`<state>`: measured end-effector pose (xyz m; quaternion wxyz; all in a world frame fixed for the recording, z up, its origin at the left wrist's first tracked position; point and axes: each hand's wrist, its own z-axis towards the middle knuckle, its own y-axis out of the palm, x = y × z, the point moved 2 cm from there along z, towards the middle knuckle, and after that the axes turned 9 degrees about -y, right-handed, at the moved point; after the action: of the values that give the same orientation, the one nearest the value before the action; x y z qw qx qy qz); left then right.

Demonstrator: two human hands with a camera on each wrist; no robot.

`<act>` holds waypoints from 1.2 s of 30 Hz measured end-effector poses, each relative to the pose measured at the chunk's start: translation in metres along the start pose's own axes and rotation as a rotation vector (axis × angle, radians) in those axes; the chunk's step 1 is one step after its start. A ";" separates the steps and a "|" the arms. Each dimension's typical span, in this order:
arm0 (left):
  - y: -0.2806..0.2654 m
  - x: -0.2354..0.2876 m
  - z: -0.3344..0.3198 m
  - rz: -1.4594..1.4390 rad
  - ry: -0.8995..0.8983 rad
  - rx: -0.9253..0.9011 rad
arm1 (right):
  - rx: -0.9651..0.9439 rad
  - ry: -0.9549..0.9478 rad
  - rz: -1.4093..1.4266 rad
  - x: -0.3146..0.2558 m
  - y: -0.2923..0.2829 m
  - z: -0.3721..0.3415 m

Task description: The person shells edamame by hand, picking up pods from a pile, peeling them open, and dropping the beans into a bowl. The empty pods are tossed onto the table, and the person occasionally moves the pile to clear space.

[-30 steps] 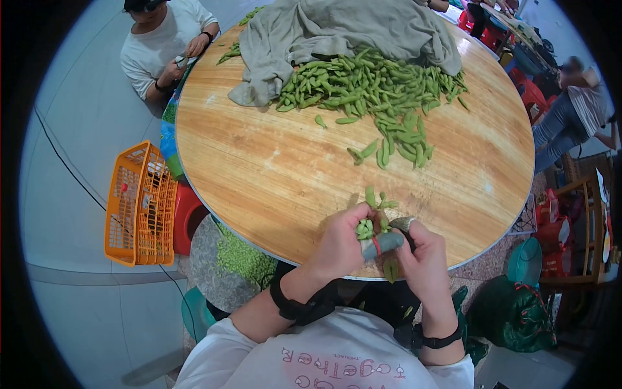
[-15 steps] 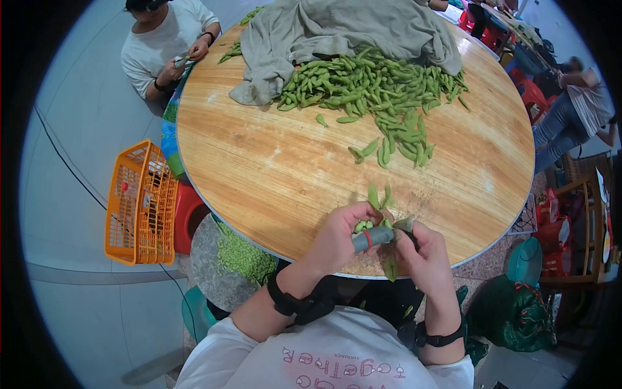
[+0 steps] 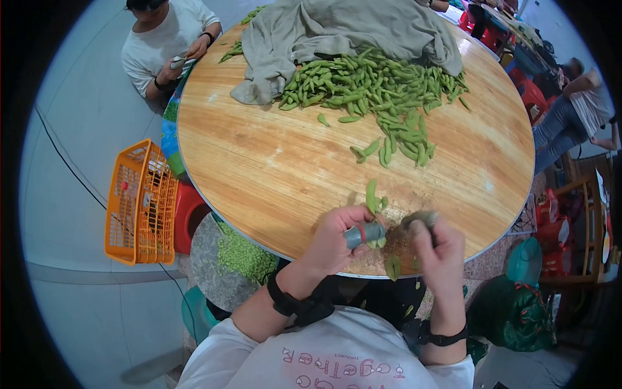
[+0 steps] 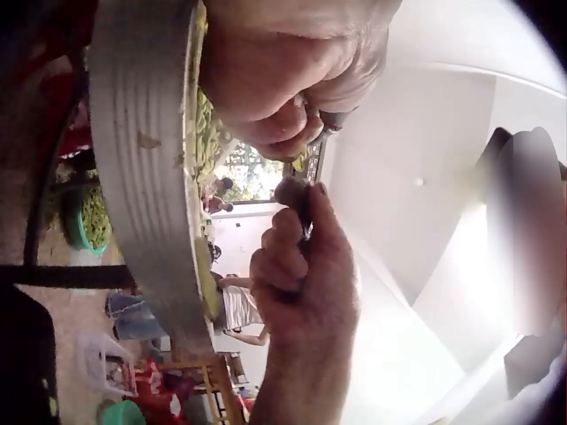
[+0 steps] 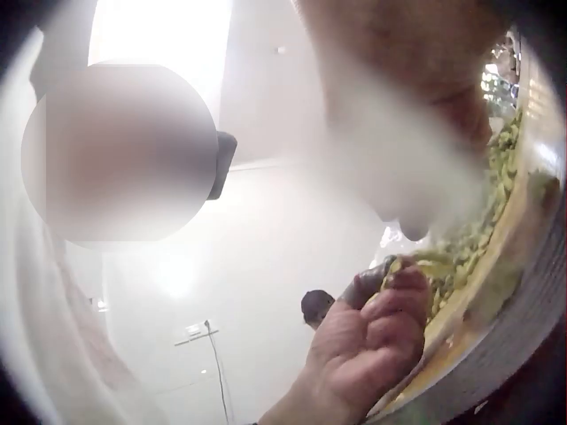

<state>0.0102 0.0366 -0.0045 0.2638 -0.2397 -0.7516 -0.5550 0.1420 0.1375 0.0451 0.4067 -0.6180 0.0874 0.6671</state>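
Observation:
My left hand [image 3: 330, 243] is over the near edge of the round table, with fingers curled round green soybean pods [image 3: 371, 194]. Its thumb wears a grey cover [image 3: 364, 235] with a red band. In the right wrist view, a pod [image 5: 434, 264] sticks out past the left fingertips. A short way to the right, my right hand [image 3: 444, 253] is blurred, its fingers curled and a dark grey cover [image 3: 420, 222] on one digit. No pod shows in the right hand [image 4: 306, 283] in the left wrist view. A split pod [image 3: 392, 267] lies at the table's edge below.
A heap of soybean pods [image 3: 363, 84] lies at the table's far side, partly under a grey cloth [image 3: 350, 29]. Several loose pods [image 3: 405, 139] lie nearer. Shelled beans [image 3: 243, 259] are at lower left, by an orange crate [image 3: 139, 204]. Another person [image 3: 165, 48] is at upper left.
My right hand has drawn away to the right from the left hand. The left hand has shifted slightly left, its covered thumb moving back over the pods.

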 end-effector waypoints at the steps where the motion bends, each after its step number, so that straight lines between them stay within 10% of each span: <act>1: 0.000 0.001 -0.001 -0.003 0.000 0.000 | 0.093 0.034 0.136 0.002 -0.005 0.005; 9: -0.001 0.004 -0.005 -0.293 -0.212 -0.238 | -0.362 0.041 0.465 0.012 -0.006 0.014; 14: 0.002 0.005 0.000 -0.269 -0.230 -0.186 | -0.237 -0.119 0.070 0.013 -0.005 0.012; 16: 0.004 0.007 0.002 -0.264 -0.226 -0.114 | 0.155 -0.189 -0.256 0.013 -0.014 0.017; 21: 0.005 0.007 0.005 -0.058 -0.143 -0.056 | 0.378 0.100 0.158 0.017 -0.021 0.020; 36: -0.006 -0.001 0.007 -0.019 0.184 0.208 | -0.345 0.395 0.721 0.010 0.016 -0.003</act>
<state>0.0061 0.0415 -0.0113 0.3499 -0.1522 -0.7800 -0.4960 0.1348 0.1300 0.0295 0.0148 -0.7223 0.2606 0.6404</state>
